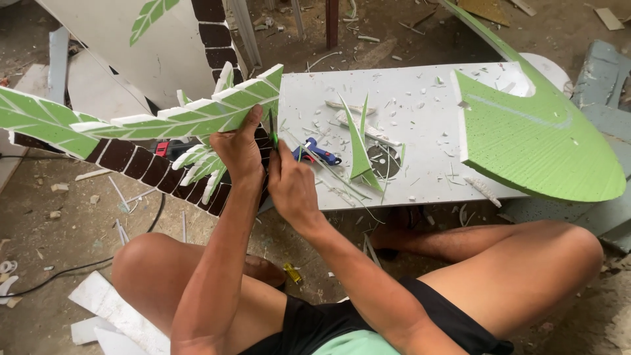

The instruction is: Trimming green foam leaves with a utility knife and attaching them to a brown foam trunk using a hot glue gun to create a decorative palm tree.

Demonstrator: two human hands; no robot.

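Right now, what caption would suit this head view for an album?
Seated person's left hand grips a green-and-white foam palm leaf while the right hand cuts it beside a white board.

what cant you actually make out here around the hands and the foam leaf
- Head view: the green-handled tool under the right hand; fingers cover its tip.
- Left hand hides where it grips the green foam palm leaf.
- The leaf's far end is cut off by the left edge.
- Blue glue gun: nozzle too small.

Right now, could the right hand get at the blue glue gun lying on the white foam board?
Probably yes: the right hand is just beside the blue glue gun, only foam scraps between them, though its fingers seem to pinch a small green-handled tool.
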